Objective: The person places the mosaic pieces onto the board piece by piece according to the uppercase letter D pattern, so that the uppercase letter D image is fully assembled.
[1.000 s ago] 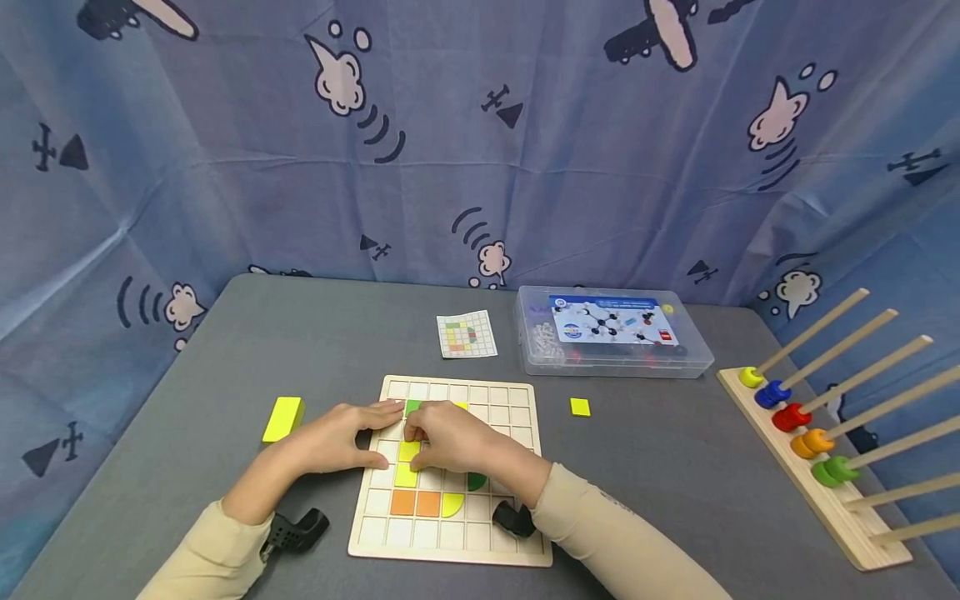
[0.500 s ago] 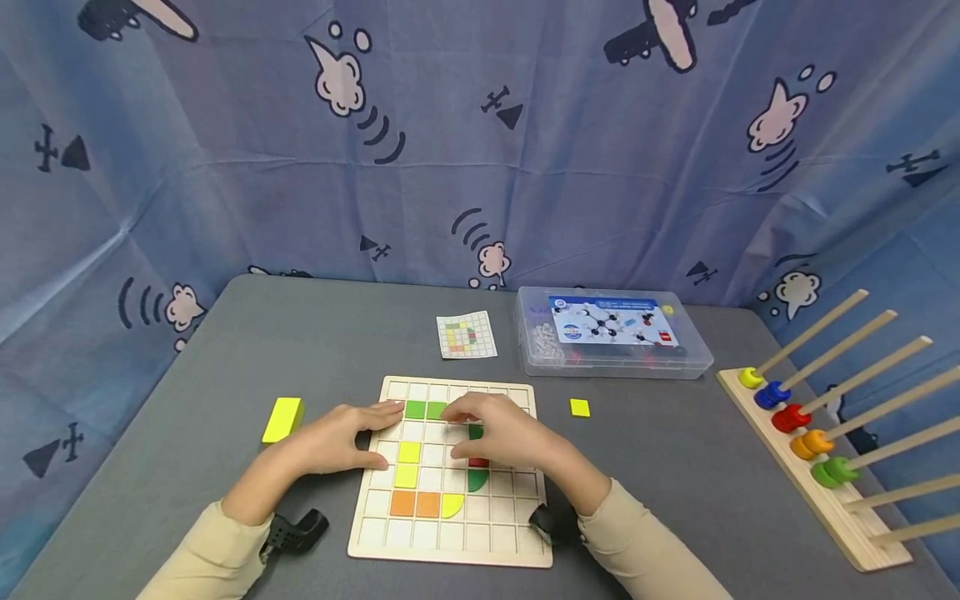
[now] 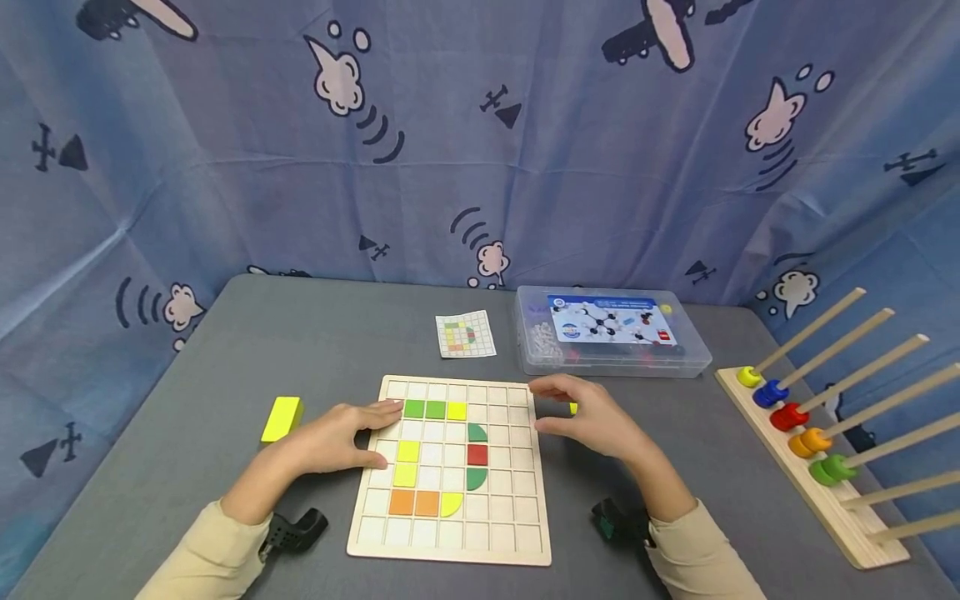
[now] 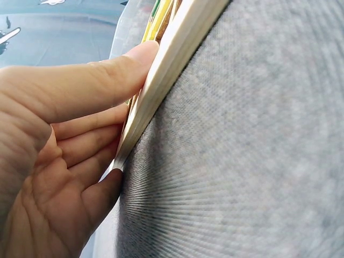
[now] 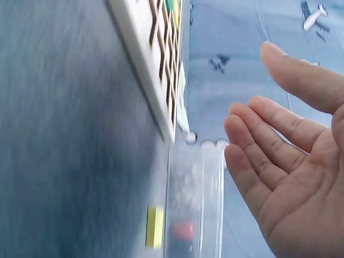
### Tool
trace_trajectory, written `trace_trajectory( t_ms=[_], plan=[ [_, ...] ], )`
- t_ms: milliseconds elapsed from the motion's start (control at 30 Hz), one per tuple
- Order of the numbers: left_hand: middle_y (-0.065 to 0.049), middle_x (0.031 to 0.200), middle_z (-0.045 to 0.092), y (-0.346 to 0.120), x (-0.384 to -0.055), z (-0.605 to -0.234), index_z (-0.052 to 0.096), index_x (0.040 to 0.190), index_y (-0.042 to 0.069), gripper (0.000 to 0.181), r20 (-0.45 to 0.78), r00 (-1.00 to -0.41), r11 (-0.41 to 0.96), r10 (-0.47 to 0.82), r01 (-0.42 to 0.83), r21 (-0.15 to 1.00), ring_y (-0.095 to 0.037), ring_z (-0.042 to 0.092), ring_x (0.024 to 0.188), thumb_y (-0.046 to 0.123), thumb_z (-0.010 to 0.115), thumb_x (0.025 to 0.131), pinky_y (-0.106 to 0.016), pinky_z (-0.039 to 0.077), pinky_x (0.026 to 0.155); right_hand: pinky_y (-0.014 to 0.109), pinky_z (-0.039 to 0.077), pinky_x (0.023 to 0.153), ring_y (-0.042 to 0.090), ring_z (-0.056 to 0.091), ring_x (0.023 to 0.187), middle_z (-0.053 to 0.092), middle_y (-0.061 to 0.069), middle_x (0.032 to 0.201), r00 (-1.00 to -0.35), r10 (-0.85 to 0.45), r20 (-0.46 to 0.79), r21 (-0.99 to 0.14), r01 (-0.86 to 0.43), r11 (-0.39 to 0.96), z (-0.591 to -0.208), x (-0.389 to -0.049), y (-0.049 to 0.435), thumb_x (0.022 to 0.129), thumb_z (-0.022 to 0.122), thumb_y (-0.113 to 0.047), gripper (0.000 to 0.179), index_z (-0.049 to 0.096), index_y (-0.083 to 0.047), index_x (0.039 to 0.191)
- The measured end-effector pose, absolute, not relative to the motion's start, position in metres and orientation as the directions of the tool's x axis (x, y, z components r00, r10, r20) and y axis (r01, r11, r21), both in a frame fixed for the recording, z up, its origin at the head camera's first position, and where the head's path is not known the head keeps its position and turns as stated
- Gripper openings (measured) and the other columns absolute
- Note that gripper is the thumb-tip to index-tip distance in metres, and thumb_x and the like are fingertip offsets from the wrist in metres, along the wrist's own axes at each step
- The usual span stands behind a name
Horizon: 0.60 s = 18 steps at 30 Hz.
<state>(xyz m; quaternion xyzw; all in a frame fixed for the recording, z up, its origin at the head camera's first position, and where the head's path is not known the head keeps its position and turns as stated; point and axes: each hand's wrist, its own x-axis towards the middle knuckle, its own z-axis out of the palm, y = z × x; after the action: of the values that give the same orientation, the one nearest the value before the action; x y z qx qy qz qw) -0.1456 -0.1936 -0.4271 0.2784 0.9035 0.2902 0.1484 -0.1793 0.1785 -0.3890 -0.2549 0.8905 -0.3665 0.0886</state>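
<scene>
A wooden grid board lies on the table with flat coloured tiles in its cells. Green squares and a yellow square line its upper row. Lower sit more yellow squares, orange squares, a red square and quarter-round green and yellow pieces. My left hand rests on the board's left edge, thumb and fingertips touching it. Past the right edge hovers my right hand, fingers spread and holding nothing. A loose yellow block is partly hidden by that hand in the head view.
A long yellow block lies left of the board. Behind it are a printed pattern card and a clear plastic case. A peg rack with coloured rings stands at the right. A blue curtain borders the back.
The right hand has left the upper row and moved right, off the board toward the loose yellow block. A yellow square now shows beside the green ones. The left hand stays put.
</scene>
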Motion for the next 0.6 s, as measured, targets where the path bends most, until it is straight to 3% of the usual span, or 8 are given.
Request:
trace_trajectory(
  t_ms=[267,600],
  plan=[
    [-0.004,0.150,0.040,-0.194,-0.146,-0.428,0.047,0.139,0.006,0.070,-0.101,-0.798,0.676,0.595,0.428,0.599,-0.027,0.035,0.139,0.033,0.074,0.081,-0.050,0.037,0.105,0.053,0.042,0.099,0.036,0.054,0.120,0.059,0.018,0.129,-0.883,-0.468,-0.041,-0.705,-0.307,0.640,-0.396,-0.193,0.219,0.085,0.072,-0.018,0.052,0.055,0.002,0.129],
    [-0.005,0.149,0.040,-0.195,-0.146,-0.428,0.048,0.139,0.005,0.070,-0.092,-0.795,0.669,0.600,0.435,0.603,-0.027,0.036,0.138,0.034,0.074,0.081,-0.050,0.038,0.105,0.052,0.045,0.095,0.037,0.056,0.111,0.061,0.021,0.122,-0.903,-0.426,-0.047,-0.688,-0.280,0.669,-0.416,-0.204,0.239,0.083,0.072,-0.015,0.047,0.058,0.005,0.123]
  ],
)
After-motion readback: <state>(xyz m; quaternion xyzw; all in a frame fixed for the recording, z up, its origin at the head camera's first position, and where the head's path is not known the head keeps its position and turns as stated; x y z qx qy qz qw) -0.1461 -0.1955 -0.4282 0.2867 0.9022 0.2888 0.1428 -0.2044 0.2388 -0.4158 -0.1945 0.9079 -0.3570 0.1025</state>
